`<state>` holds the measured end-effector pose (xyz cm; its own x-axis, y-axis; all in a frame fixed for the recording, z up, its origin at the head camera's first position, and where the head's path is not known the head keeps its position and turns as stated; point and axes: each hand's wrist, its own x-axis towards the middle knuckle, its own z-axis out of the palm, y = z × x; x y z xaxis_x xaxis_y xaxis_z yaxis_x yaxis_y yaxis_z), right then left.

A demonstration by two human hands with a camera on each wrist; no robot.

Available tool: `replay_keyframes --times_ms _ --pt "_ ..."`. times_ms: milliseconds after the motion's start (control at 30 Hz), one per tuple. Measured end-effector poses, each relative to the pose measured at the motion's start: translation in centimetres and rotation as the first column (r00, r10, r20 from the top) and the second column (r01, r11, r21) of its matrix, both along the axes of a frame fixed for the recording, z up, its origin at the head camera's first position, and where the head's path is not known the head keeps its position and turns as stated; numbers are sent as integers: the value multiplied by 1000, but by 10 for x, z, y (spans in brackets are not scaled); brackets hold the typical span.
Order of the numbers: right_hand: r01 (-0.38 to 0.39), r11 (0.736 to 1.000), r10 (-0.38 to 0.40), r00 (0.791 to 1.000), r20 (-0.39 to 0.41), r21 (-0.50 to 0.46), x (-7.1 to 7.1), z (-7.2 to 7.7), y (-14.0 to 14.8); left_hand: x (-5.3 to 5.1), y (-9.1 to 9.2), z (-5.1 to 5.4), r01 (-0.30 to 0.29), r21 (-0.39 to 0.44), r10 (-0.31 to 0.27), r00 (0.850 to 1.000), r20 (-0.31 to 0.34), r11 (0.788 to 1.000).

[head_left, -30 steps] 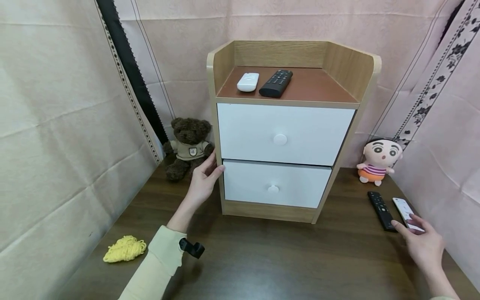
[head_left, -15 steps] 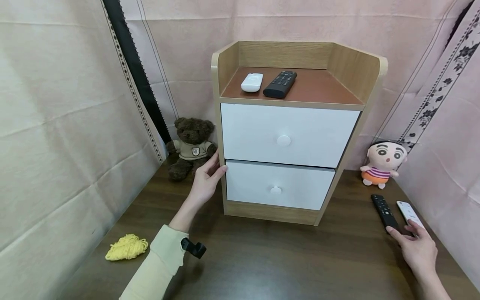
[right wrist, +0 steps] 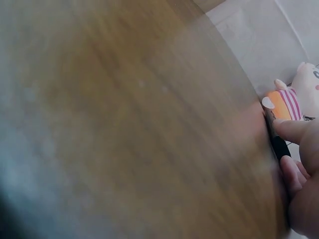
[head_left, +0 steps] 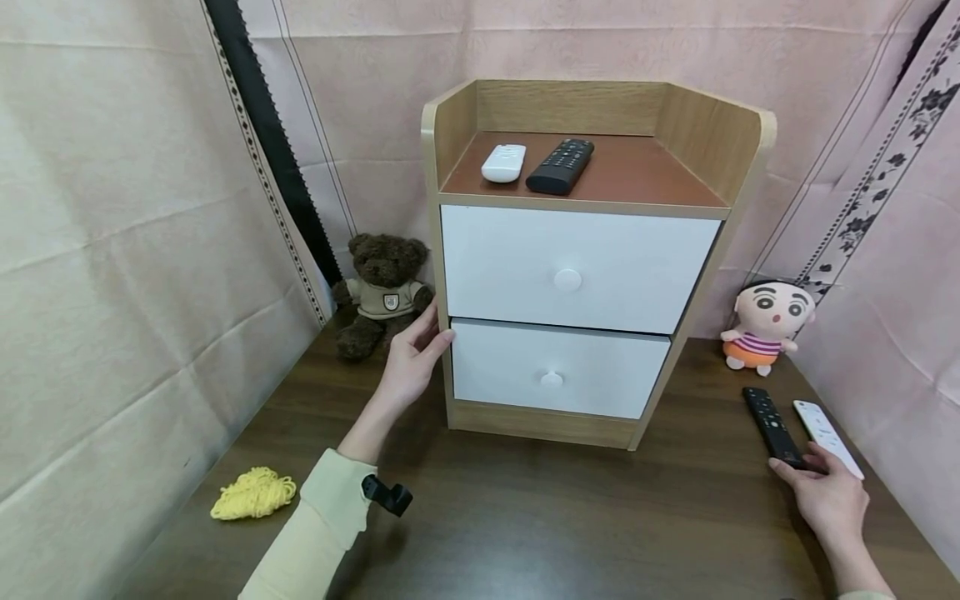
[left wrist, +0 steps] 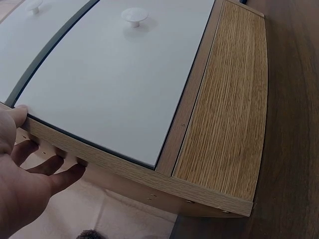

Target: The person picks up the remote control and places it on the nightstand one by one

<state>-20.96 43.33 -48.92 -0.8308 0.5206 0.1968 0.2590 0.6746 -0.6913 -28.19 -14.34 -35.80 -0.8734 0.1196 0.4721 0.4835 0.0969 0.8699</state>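
A wooden cabinet (head_left: 543, 423) has two white drawers, both closed. My left hand (head_left: 407, 367) holds its left edge, with the thumb at the front edge and the other fingers against the side panel, as the left wrist view shows. On the table at right lie a black remote control (head_left: 771, 421) and a white remote control (head_left: 825, 431), side by side. My right hand (head_left: 831, 502) pinches the black remote's near end between thumb and fingers. In the right wrist view only part of this remote shows, at the right edge.
A white remote (head_left: 503, 163) and a black remote (head_left: 561, 167) lie on the cabinet top. Beside the cabinet sits a brown teddy bear (head_left: 386, 296); a plush doll (head_left: 767, 325) sits at right. Yellow yarn (head_left: 255, 493) lies at front left. Cloth walls (head_left: 352, 50) enclose the table.
My right hand has shifted left from over the white remote's near end onto the black remote. The left hand keeps its place on the cabinet. The head view has turned slightly.
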Motion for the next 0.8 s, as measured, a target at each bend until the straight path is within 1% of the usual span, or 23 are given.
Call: replay_keyframes --times_ms 133,400,567,800 --pt "-18 999 18 1000 3 30 -2 -2 0 -1 0 -1 5 0 -4 1000 -9 1000" --pt "-8 998 7 1000 19 69 -10 -4 0 -1 -1 -2 -2 -3 2 1000 -29 1000" --pt "8 998 -8 1000 10 58 -12 -2 -3 -2 -1 -3 -7 6 8 999 -36 1000" --pt "44 999 -44 999 26 21 -8 -1 -5 -1 -1 -3 -3 13 4 1000 -11 1000"
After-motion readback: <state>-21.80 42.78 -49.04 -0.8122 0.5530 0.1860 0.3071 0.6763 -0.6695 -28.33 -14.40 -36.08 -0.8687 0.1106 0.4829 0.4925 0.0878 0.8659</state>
